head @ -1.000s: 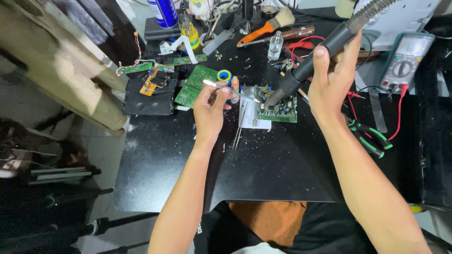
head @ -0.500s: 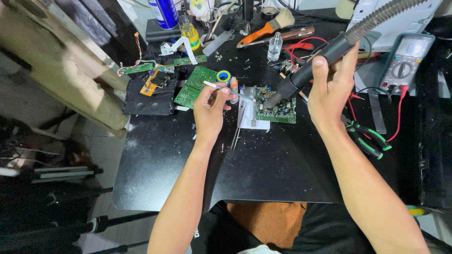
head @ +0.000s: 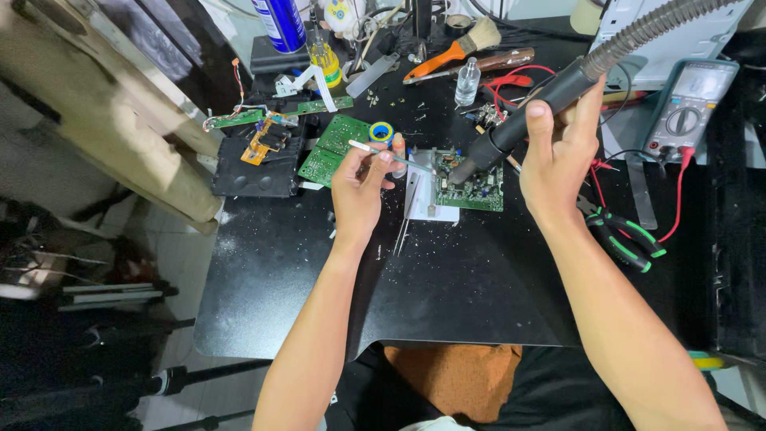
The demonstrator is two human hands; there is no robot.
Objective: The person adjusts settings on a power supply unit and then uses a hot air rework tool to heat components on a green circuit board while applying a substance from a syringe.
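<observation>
A green circuit board [head: 475, 190] lies on a black work mat [head: 447, 279] at the middle of the table. My right hand [head: 558, 156] grips a black hot-air wand [head: 523, 124] with a ribbed grey hose; its nozzle points down at the board's left part. My left hand [head: 359, 187] holds thin metal tweezers [head: 391, 157], their tips reaching toward the board's left edge beside the nozzle. A white holder under the board shows at its left side.
Another green board [head: 333, 148] and a yellow-blue solder roll [head: 381, 132] lie left of my hand. Green-handled pliers [head: 626, 239] sit at right, a multimeter [head: 686, 104] with red leads behind them. A brush, small bottle and blue can stand at the back.
The wand's nozzle has stayed over the board while my right hand shifted slightly. My left hand holds the tweezers in nearly the same place.
</observation>
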